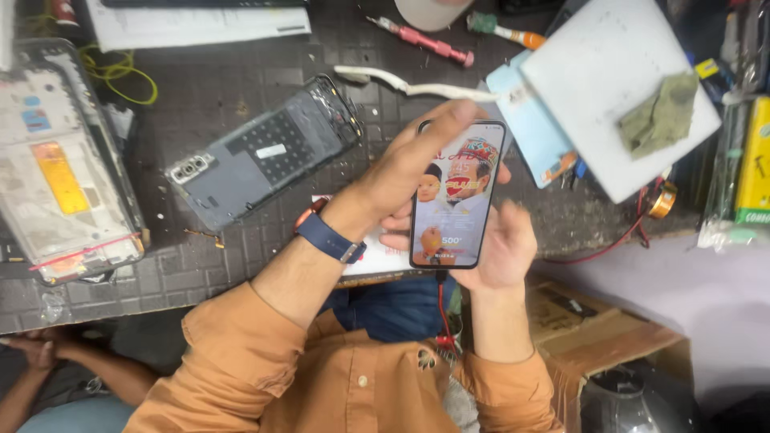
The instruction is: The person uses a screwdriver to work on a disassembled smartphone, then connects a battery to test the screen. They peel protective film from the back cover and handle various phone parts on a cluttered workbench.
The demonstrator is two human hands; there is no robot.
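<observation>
**A:** Closest in, what do you see?

**B:** Orange shirt (321, 377), then both forearms rising from it. The left wrist wears a blue watch band (325, 236).

**A:** And the phone?

**B:** The phone (457, 196) is held up over the near edge of the table (224, 265), screen lit and facing the camera. Its long axis runs almost straight away from the body. A red cable (441, 309) hangs from its near end.

**A:** Who holds it?

**B:** The right hand (505, 248) cradles it from beneath. The palm is at the phone's right edge, and the fingers seem to wrap round to the left edge, closed on it. The left hand (409, 164) comes in across from the phone's left and lies over its far left corner. I can't tell whether that grip pinches or only rests.

**A:** Which hand is nearer the body?

**B:** The right one, at the phone's near end; the left is at the far end.

**A:** Room around it?

**B:** There's a bare patch of table to the phone's left, before a grey back cover (265, 152). Farther left lies a stripped phone frame (60, 168). Just beyond the phone's far end is a white toothbrush (417, 87), with a pink screwdriver (421, 40) beyond that. To the far right, a white board (618, 80) carries a green rag (659, 112). A cardboard box (609, 333) sits below the phone's right. Another person's hand (32, 349) is well off to the near left.
</observation>
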